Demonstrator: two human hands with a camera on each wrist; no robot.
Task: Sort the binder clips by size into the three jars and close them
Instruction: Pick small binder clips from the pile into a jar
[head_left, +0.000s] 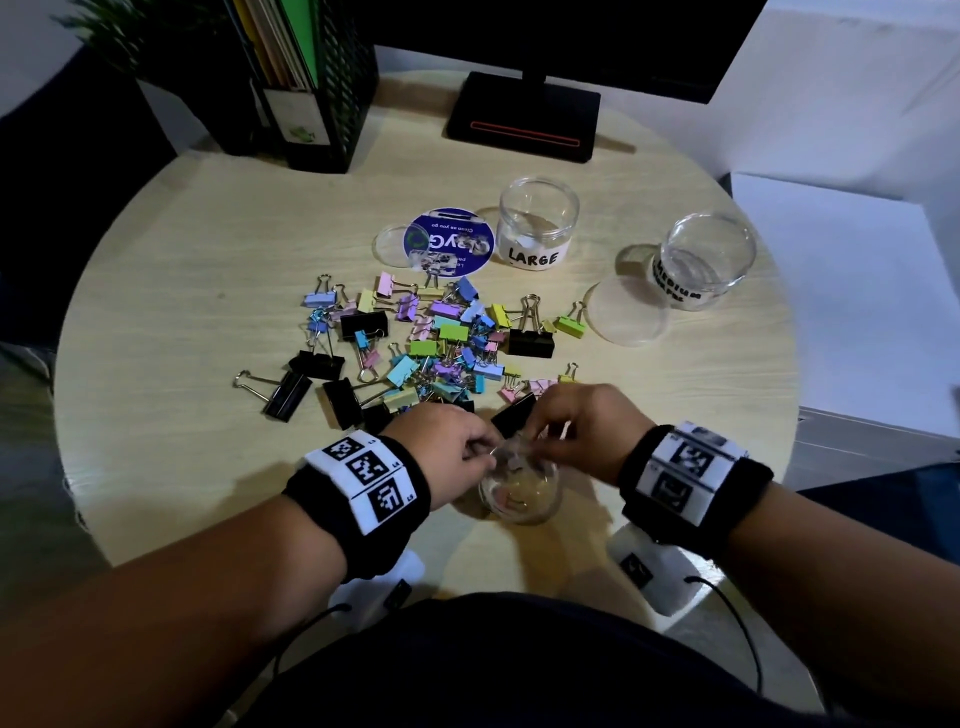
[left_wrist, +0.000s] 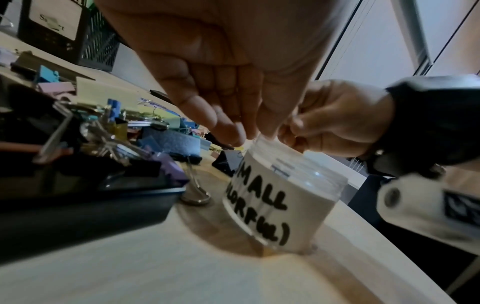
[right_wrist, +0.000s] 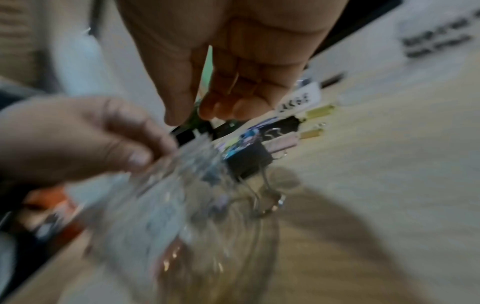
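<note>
A small clear jar (head_left: 519, 493) labelled SMALL (left_wrist: 280, 197) stands open near the table's front edge, with something pinkish inside. My left hand (head_left: 488, 452) pinches the jar's near rim with bunched fingertips (left_wrist: 269, 131). Over the far rim hangs my right hand (head_left: 540, 444), thumb and fingers apart with nothing seen between them (right_wrist: 197, 115). The mixed pile of coloured and black binder clips (head_left: 431, 343) lies just beyond. A black clip (right_wrist: 246, 162) sits right against the jar. Further back are the open LARGE jar (head_left: 537, 223) and the open MEDIUM jar (head_left: 706, 260).
Clear lids lie flat at the back: one (head_left: 390, 245) by a blue round sticker (head_left: 447, 241), another (head_left: 626, 312) beside the medium jar. A monitor stand (head_left: 524, 117) and a black mesh file holder (head_left: 311, 88) stand along the far edge of the round table (head_left: 156, 291).
</note>
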